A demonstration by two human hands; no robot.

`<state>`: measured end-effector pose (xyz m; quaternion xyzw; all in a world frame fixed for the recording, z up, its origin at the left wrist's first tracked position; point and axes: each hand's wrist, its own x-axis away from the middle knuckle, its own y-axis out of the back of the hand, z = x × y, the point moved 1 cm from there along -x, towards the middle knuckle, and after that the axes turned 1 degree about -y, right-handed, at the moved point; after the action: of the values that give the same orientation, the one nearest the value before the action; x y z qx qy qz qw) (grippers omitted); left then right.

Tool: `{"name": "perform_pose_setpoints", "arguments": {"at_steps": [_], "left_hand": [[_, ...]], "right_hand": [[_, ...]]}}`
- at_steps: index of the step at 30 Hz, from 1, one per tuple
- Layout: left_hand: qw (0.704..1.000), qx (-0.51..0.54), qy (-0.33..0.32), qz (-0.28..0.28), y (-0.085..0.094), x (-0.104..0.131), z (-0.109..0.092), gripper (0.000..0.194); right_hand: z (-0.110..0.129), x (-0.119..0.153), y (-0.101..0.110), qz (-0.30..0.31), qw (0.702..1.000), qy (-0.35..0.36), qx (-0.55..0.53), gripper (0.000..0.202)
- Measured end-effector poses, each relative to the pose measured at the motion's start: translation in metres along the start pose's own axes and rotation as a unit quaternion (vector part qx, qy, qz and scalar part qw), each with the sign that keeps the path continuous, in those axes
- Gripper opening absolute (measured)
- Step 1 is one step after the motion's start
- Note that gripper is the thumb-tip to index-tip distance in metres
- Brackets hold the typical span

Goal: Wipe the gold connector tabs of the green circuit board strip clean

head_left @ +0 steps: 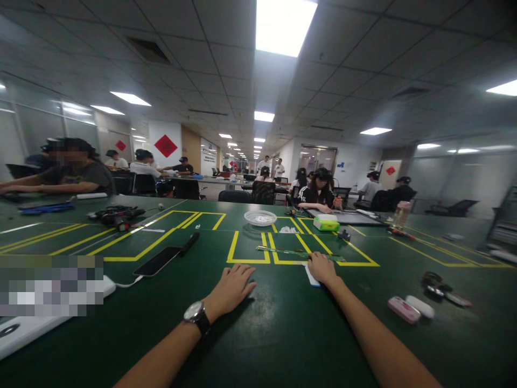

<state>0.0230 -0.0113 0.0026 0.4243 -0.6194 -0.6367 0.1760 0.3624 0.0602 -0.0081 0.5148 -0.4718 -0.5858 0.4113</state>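
My left hand [232, 288], with a watch on its wrist, lies palm down over the green tabletop. Its fingers are stretched out and nothing is in it. My right hand [322, 268] has its fingers bent over a long thin green strip [283, 250], which looks like a narrow circuit board. The strip lies crosswise over yellow tape lines and sticks out on both sides of the fingers. Partly under this hand is a flat white piece with a blue edge [312, 276]. My right fingertips are partly hidden.
Beyond the strip stand a white basket [260, 218] and a green tissue pack [326, 222]. A black phone [158, 261] with a cable and a white power strip [56, 318] lie left. A pink case [404, 309] is right. Other people sit at tables beyond.
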Motion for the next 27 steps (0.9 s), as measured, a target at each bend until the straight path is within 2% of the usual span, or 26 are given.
{"name": "perform_pose_setpoints", "arguments": {"at_steps": [10, 17, 20, 27], "left_hand": [[1.0, 0.017, -0.001, 0.015, 0.001, 0.0, -0.002, 0.046], [1.0, 0.018, -0.005, 0.005, 0.008, 0.0, -0.007, 0.044], [1.0, 0.016, -0.013, -0.012, 0.008, 0.0, -0.009, 0.042], [0.998, 0.01, -0.034, -0.056, 0.008, -0.003, -0.012, 0.038]], "right_hand": [[-0.002, 0.0, 0.0, 0.034, 0.999, 0.011, -0.027, 0.05], [-0.002, -0.002, 0.007, 0.009, 0.999, 0.011, -0.033, 0.051], [0.008, 0.0, 0.009, -0.009, 0.999, 0.03, -0.033, 0.052], [0.049, 0.011, 0.018, 0.007, 0.991, 0.124, -0.042, 0.047]]}}
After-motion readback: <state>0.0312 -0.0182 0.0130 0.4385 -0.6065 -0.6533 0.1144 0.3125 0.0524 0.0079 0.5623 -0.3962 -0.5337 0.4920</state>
